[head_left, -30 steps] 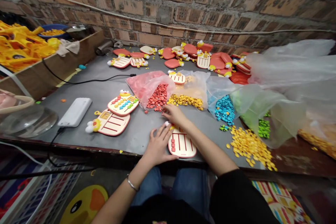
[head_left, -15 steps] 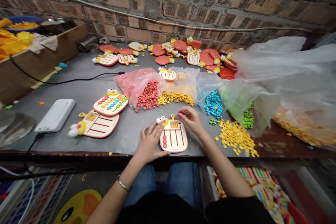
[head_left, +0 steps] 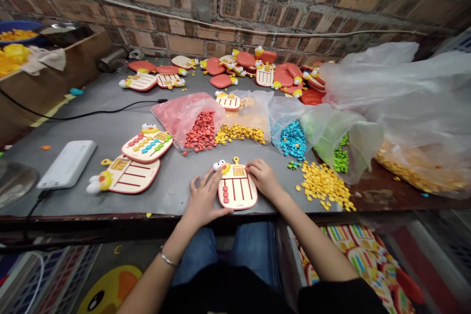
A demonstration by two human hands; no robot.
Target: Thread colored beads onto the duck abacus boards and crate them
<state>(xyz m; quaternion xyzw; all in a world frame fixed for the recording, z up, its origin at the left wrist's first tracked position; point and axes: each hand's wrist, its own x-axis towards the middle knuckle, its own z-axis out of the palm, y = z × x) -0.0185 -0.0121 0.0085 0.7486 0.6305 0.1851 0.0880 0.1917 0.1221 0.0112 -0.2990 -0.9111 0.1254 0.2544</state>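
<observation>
"Rough brown brick wall [head_left: 221,5] backed the grey-covered table [head_left: 176,176]. Where was the left hand [head_left: 201,202]?"

"Fingers spread wide, it touched the left side of the cream, red-rimmed plastic board [head_left: 245,195] at the table's front."

"And the right hand [head_left: 263,179]?"

"Fingers narrowed at the board's upper right; whether they gripped anything could not be determined."
</observation>
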